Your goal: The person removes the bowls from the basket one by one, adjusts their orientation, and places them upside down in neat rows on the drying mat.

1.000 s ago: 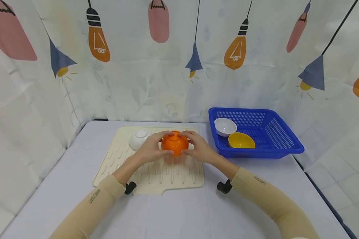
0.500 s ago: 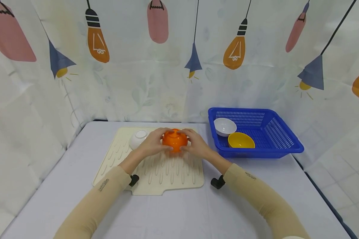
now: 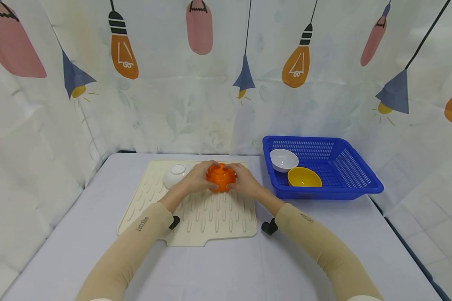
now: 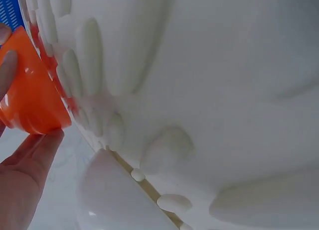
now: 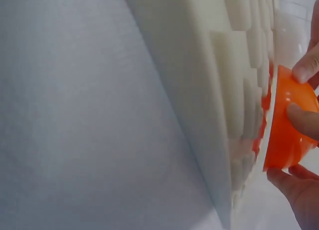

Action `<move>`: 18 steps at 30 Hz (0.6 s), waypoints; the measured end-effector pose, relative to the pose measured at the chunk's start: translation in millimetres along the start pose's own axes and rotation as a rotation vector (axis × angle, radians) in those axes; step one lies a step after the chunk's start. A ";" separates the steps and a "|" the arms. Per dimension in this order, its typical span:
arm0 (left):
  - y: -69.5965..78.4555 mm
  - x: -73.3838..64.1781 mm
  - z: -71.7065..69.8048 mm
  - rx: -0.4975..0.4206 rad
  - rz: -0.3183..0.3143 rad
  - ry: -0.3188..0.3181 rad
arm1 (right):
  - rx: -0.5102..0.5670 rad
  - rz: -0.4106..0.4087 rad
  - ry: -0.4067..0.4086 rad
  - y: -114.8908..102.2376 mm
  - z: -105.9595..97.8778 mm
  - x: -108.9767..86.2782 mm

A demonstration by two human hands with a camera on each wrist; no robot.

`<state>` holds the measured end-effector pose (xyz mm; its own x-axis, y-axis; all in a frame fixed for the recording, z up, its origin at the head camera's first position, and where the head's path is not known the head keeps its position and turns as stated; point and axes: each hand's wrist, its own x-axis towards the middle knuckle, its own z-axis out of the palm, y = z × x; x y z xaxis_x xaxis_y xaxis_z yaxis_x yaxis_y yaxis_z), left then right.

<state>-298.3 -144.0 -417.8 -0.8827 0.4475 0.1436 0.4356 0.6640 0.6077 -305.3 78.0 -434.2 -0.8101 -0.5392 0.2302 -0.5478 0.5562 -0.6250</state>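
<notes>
An orange bowl (image 3: pixel 221 179) stands upside down at the back of the cream ridged mat (image 3: pixel 196 236). My left hand (image 3: pixel 196 177) holds its left side, and my right hand (image 3: pixel 247 183) grips the opposite side. Curved fingers and thumbs lie against the bowl's wall. In the left wrist view the orange bowl (image 4: pixel 37 98) has its rim on or very close to the ridges. The right wrist view shows a thumb and fingers on the orange bowl (image 5: pixel 286 128). Partly behind my left hand, an overturned white bowl (image 3: pixel 174 174) sits on the mat.
A blue plastic basket (image 3: pixel 327 192) stands at the back right of the table. Inside it are a white bowl (image 3: pixel 283 160) and a yellow bowl (image 3: pixel 304 177), both facing up. Behind the table hangs a printed curtain (image 3: pixel 211 104).
Both hands, with the orange bowl between them, have shifted slightly toward the back and settled lower onto the mat. Both forearms have drawn inward. The other bowls and basket have not moved.
</notes>
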 end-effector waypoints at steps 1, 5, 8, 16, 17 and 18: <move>-0.8 1.0 0.8 0.008 0.001 -0.003 | -0.004 0.003 -0.005 0.2 0.5 0.4; -3.1 3.9 2.7 0.046 -0.002 -0.006 | -0.018 0.002 -0.011 0.7 2.4 2.1; -4.1 5.2 3.2 0.055 -0.011 -0.011 | -0.034 0.009 -0.012 1.2 3.1 2.7; -2.7 4.4 2.7 0.071 -0.033 -0.046 | -0.063 0.020 -0.053 5.1 -0.3 4.7; -2.8 4.1 2.7 0.081 -0.035 -0.047 | -0.066 0.023 -0.058 5.9 -1.0 4.9; -3.0 3.6 2.5 0.092 -0.035 -0.048 | -0.067 0.025 -0.065 6.6 -1.7 5.1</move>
<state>-302.4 -142.9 -421.1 -0.8892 0.4496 0.0848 0.4210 0.7312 0.5368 -313.4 80.0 -435.9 -0.8096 -0.5633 0.1652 -0.5421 0.6096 -0.5784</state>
